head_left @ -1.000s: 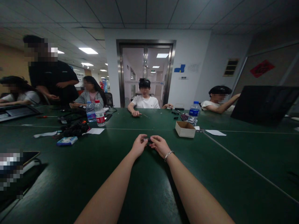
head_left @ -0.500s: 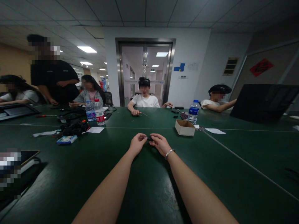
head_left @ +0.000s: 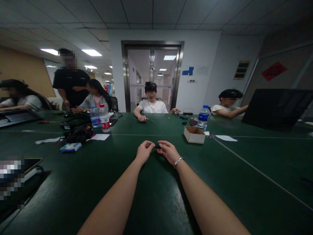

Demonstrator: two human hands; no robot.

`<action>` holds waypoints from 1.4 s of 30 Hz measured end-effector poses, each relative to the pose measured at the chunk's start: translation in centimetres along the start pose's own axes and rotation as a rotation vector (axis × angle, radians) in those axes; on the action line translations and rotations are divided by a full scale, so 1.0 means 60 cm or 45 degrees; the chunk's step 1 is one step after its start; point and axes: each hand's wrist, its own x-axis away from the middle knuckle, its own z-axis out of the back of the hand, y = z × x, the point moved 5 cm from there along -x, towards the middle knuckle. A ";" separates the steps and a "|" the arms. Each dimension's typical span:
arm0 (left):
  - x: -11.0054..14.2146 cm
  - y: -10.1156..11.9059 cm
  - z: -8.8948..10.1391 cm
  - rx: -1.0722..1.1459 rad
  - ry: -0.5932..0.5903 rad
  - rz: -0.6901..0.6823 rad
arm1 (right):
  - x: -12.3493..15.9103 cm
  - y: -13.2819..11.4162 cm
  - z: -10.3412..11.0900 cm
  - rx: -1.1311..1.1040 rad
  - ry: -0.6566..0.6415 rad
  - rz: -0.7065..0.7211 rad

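A: So what could go sideways here? Looks pretty tame to me.

B: A fumble, imo. The small dark piece (head_left: 157,146) is between the two grips, around the middle of the green worktop (head_left: 156,195), and there's barely any of it to hang on to. If one side twists or tugs harder than the other, it could pop loose and skitter off.

A: Skitter where, though?

B: Anywhere, tbh. It's dark on dark, so it'd be a pain to spot. The open cardboard box (head_left: 193,137) is off to the far right, well apart, so no help catching it.

A: How's it being held?

B: The left grip (head_left: 144,149) pinches the left end between thumb and fingertips, the right grip (head_left: 168,152) pinches the right end. Fingers hide a lot of it, so a crooked hold could go unnoticed until it slips.

A: And the thing itself?

B: Short, stubby, blackish, lying roughly left to right, with a paler, kinda shiny spot by the left fingertips. Might be one piece or two bits touching, can't tell at this size. Can't tell if it's touching the worktop either, and no clue on material.
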 end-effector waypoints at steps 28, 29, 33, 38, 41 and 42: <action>0.011 0.021 0.012 -0.088 -0.121 -0.040 | -0.003 0.004 -0.003 0.023 -0.036 -0.001; 0.010 0.020 0.011 -0.054 -0.123 -0.043 | -0.004 0.005 -0.002 0.020 -0.034 0.000; 0.008 0.019 0.007 0.120 -0.147 -0.072 | -0.009 0.010 0.000 0.009 -0.025 -0.004; 0.006 0.021 0.008 0.188 -0.160 -0.107 | -0.013 0.013 0.003 0.027 -0.020 0.004; 0.006 0.024 0.009 0.197 -0.164 -0.109 | -0.015 0.014 0.003 0.036 -0.024 0.006; 0.007 0.025 0.009 0.183 -0.158 -0.101 | -0.015 0.015 0.003 0.040 -0.026 0.005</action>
